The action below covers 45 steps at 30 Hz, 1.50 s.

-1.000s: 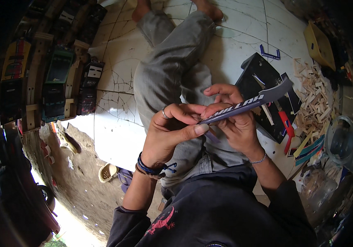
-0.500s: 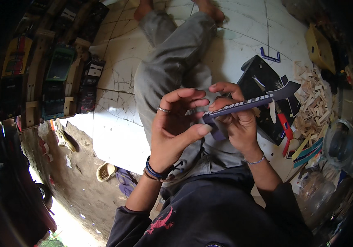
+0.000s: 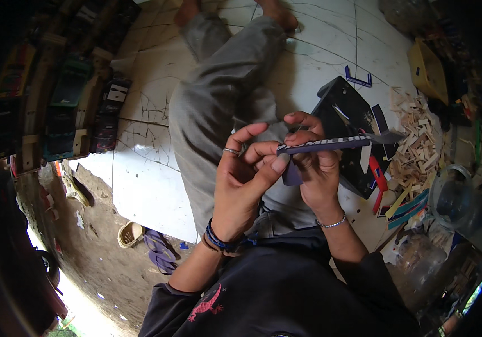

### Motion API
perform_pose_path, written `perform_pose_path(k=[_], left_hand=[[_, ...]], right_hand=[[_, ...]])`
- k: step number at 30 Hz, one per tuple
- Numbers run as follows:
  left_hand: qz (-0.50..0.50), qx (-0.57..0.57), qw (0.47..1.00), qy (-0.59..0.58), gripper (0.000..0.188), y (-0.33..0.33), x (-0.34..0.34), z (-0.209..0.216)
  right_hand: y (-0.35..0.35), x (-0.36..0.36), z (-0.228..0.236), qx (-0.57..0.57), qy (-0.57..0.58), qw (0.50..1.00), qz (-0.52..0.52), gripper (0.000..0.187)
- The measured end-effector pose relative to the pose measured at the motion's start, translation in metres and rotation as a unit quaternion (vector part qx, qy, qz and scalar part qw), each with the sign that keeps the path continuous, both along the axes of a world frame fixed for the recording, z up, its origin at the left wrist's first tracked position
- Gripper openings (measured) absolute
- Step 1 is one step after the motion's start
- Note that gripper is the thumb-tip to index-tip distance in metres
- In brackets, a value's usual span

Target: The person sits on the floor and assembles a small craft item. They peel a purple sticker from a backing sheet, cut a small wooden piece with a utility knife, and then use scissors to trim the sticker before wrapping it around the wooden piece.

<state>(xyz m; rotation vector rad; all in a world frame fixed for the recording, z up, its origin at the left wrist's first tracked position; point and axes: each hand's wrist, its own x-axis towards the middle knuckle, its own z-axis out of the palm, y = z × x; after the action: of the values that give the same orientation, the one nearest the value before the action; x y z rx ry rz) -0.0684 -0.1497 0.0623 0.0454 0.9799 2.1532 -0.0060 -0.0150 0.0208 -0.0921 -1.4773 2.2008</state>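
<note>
A long dark purple strip with white lettering along its edge is held in front of my lap, with a flat flap bent down near its left end. My left hand pinches that left end between thumb and forefinger, its other fingers curled loosely. Gripping the strip's middle from below is my right hand, its forefinger raised over the top. The strip's far right end sticks out past that hand. Beyond it lies a black box-like board with small scraps and a red-handled tool at its edge.
On the right are a heap of small wood pieces, a yellow container and a clear plastic tub. A blue U-shaped piece lies on the tiles. Purple flip-flops and a beige clog sit at left; dark racks stand beyond.
My left thumb and forefinger have closed on the strip's left end, where the hand was more open before. The strip has tilted nearer level, and the whole view has shifted slightly.
</note>
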Motion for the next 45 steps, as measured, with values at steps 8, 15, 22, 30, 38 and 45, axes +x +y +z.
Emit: perform_pose_path(k=[8,15,22,30,38,45], left_hand=[[0.005,-0.007,1.000,0.008,0.063,0.002,0.005,-0.001],[-0.015,-0.024,0.997,-0.068,0.057,-0.003,0.011,-0.002],[0.013,-0.111,0.992,0.056,0.060,-0.011,-0.006,-0.010],[0.012,-0.179,0.959,0.220,0.068,-0.022,-0.033,0.000],[0.007,-0.181,0.945,0.271,0.077,-0.026,-0.036,0.015],[-0.007,-0.208,0.944,0.256,0.080,-0.034,-0.040,0.019]], right_hand=[[-0.010,0.007,-0.002,-0.018,-0.009,0.999,-0.040,0.017],[-0.011,0.008,0.000,-0.007,-0.033,0.997,-0.070,0.025],[0.027,0.042,-0.009,0.350,-0.218,0.908,-0.077,0.045],[0.120,0.087,-0.032,0.625,-0.432,0.620,-0.197,0.028],[0.143,0.086,-0.020,0.614,-0.465,0.621,-0.149,0.026],[0.159,0.079,-0.015,0.578,-0.423,0.678,-0.166,0.023]])
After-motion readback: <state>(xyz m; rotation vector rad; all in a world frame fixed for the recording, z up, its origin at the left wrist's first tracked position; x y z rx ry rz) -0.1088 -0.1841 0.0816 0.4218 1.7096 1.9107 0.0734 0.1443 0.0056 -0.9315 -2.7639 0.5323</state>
